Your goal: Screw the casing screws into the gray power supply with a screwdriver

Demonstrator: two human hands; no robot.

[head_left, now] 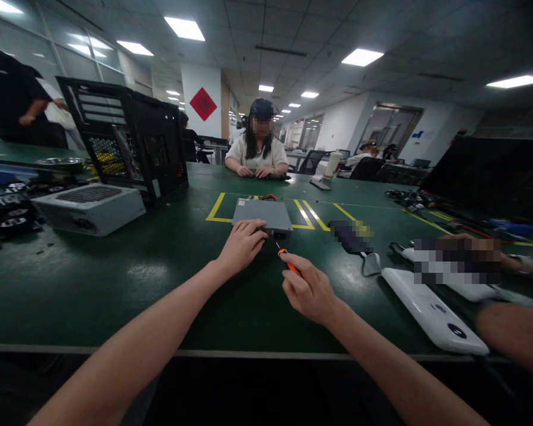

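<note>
Our grey metal box [266, 212] lies on the bench [195, 319], its cover seemingly closed. We have our left hand [243, 245] resting loosely open over its near left corner, while our right hand [313, 290] grips an orange screwdriver [293, 267], tip near the box's near side, apparently not touching. We judge the screwdriver work unfinished, probably at an early point; we cannot tell whether any screw is out.
</note>
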